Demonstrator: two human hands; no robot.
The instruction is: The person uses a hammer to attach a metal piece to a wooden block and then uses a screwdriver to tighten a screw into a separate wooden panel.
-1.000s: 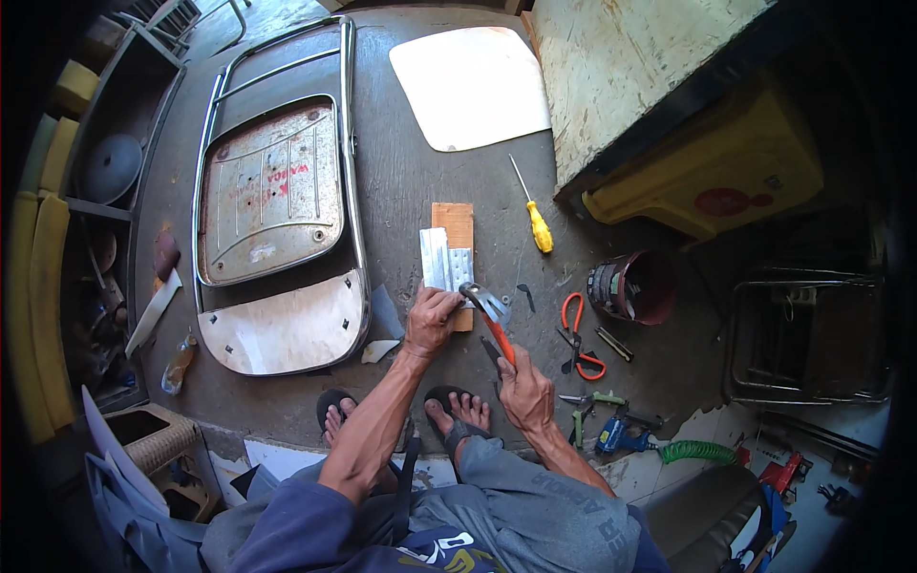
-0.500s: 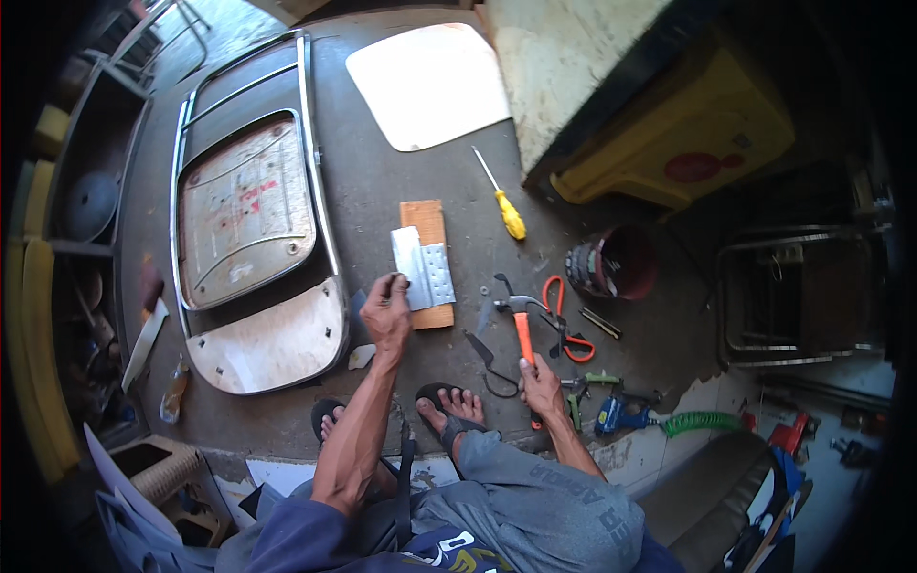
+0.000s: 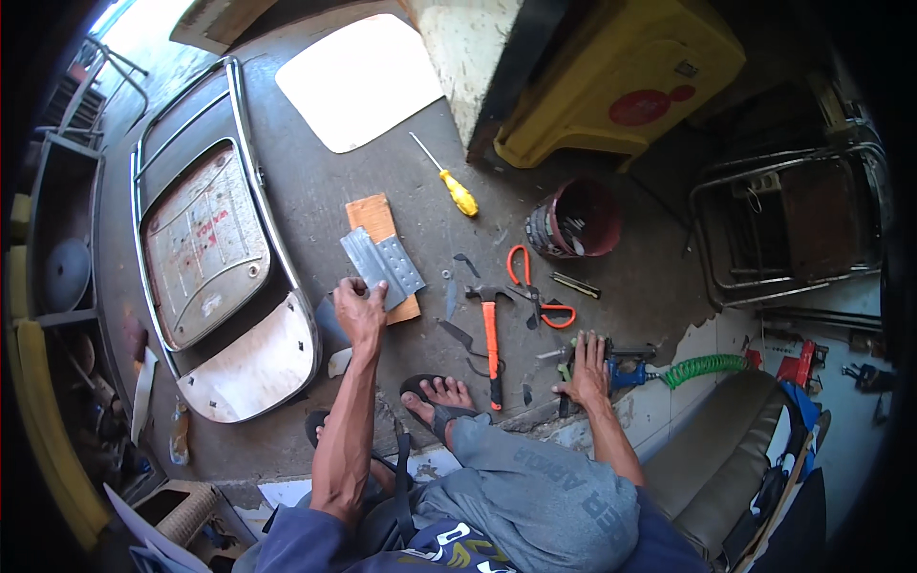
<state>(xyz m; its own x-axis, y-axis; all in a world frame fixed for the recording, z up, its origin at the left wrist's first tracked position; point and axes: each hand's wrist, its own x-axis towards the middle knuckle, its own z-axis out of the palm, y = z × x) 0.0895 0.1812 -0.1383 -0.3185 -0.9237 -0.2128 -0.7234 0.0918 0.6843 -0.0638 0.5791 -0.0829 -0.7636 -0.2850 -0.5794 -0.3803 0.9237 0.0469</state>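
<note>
My left hand point(image 3: 361, 311) is curled at the lower end of a bent metal strip point(image 3: 368, 263), fingers pinched; what they hold is unclear. The strip lies beside a perforated metal plate point(image 3: 403, 264) on a wooden block point(image 3: 371, 212). My right hand point(image 3: 589, 371), fingers spread, rests on or just over a green-handled tool point(image 3: 564, 371), next to a blue air tool point(image 3: 626, 375) with a coiled green hose. An orange-handled hammer point(image 3: 490, 339) lies between my hands, near orange-handled scissors point(image 3: 557, 315).
A folding chair frame point(image 3: 291, 349) lies at left, a white panel point(image 3: 353, 81) above. A yellow screwdriver point(image 3: 458, 191), a bucket point(image 3: 573, 215) and small scraps are beyond my hands. A yellow plastic piece point(image 3: 616, 86), folded metal frames point(image 3: 783, 224), shelving point(image 3: 95, 239) and a padded seat point(image 3: 712, 458) border the workspace.
My right hand has let go of the hammer, leaving it on the floor, and moved right with fingers opened. My left hand stays at the metal strip. The view has shifted.
</note>
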